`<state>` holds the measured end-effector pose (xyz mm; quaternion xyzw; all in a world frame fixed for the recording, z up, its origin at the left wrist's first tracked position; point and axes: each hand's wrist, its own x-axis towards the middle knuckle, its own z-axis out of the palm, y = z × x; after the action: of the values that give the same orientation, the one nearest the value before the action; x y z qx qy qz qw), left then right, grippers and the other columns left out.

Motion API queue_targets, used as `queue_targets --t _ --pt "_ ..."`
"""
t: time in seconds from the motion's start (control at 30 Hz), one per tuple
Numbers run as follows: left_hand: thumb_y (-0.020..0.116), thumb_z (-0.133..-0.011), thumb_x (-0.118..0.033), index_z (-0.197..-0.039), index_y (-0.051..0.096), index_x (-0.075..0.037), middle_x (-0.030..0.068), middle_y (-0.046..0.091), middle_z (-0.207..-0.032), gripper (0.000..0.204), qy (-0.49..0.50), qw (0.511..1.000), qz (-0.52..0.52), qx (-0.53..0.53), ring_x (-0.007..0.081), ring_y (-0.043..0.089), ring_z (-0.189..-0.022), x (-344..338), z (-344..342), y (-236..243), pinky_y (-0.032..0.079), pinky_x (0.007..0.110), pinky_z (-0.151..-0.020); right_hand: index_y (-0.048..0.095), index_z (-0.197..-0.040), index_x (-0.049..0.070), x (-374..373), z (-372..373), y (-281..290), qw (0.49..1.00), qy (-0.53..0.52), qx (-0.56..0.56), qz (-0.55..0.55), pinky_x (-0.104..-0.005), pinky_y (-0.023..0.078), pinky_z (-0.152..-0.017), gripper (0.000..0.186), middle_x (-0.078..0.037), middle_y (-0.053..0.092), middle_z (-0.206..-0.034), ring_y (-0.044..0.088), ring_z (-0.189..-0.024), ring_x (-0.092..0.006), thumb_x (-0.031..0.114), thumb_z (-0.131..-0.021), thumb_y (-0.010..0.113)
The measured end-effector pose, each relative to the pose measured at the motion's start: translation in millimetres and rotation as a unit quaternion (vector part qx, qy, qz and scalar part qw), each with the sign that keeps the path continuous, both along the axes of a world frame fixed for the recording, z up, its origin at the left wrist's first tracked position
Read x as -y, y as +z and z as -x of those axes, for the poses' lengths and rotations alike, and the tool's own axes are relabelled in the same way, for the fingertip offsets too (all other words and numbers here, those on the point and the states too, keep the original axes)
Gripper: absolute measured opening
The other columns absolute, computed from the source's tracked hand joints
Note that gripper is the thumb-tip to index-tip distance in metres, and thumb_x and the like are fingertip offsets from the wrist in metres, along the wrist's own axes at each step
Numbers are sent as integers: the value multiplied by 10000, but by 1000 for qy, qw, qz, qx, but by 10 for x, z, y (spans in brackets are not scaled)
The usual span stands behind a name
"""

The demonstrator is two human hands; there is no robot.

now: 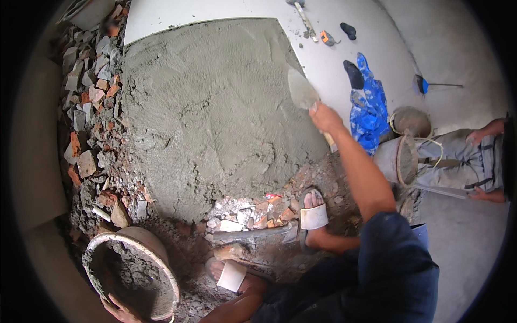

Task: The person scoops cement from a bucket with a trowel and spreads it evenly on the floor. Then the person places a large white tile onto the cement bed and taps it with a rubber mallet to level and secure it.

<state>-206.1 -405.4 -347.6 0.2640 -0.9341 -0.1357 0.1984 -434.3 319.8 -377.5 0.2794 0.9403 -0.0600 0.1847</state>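
My right hand is closed around a trowel, its flat blade pointing away from me over the right edge of the mortar bed. Below the wrist, the trowel's wooden handle end shows. Wet grey mortar lies spread in a broad, fairly smooth layer in front of me, rougher at its near edge. At the lower left, my left hand grips the rim of a round bucket, partly cut off by the picture's edge. Dark mortar sits inside that tilted bucket.
Broken brick rubble lines the left side. Pale tiles border the mortar, with a hammer, tape measure and blue cloth on them. At right, a person is beside a mortar bucket. My sandalled feet stand on rubble.
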Motion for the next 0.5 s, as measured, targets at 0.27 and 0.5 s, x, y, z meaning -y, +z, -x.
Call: queue_targets --t 0.27,0.5 --pt "665 -918 -300 -1153 586 18 209 634 -1057 403 0 1000 -11 -9 323 629 -977 -47 67 10 519 411 -845 462 -1268 24 497 -480 -118 799 -394 -220 398 -356 547 -495 406 -129 568 -817 589 -578 -206 304 -974 470" --pt "661 -922 -285 -1209 572 15 218 626 -1135 425 12 999 -38 11 338 620 -1024 -7 43 2 516 407 -883 532 -1205 6 665 1302 -985 786 -363 -297 403 -445 564 -653 346 -156 572 -866 618 -715 -281 235 -952 472"
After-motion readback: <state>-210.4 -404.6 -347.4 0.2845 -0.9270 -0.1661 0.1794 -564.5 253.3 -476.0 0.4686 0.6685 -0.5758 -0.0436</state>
